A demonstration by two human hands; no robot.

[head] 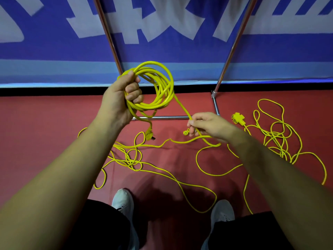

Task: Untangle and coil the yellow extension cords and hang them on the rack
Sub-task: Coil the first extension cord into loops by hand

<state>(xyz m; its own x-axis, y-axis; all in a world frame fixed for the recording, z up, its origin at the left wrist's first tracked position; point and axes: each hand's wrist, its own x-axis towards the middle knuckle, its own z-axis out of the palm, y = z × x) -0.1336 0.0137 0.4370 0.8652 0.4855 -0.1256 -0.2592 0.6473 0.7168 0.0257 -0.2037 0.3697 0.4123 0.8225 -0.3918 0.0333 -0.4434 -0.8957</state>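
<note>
— What does the left hand [122, 100] have?
— Its fingers are curled tight round a coil of yellow cord [160, 91], several loops held up in the air. A plug [148, 135] dangles just below that hand.
— And the right hand [210, 126]?
— Thumb and fingers are pinched on a single strand [182, 106] that runs down to it from the coil. Past that hand the strand drops to the red floor [171, 156] and trails off as loose cord [142, 146] under the left forearm.
— Any more cord?
— A second tangle [277, 141] lies on the floor, out beyond the right hand. A yellow socket block [238, 118] sits between that tangle and the hand.
— The rack?
— Its metal poles [231, 49] rise beyond both hands, in front of a blue banner [180, 51]. The base bar [162, 117] lies on the floor between the two hands.
</note>
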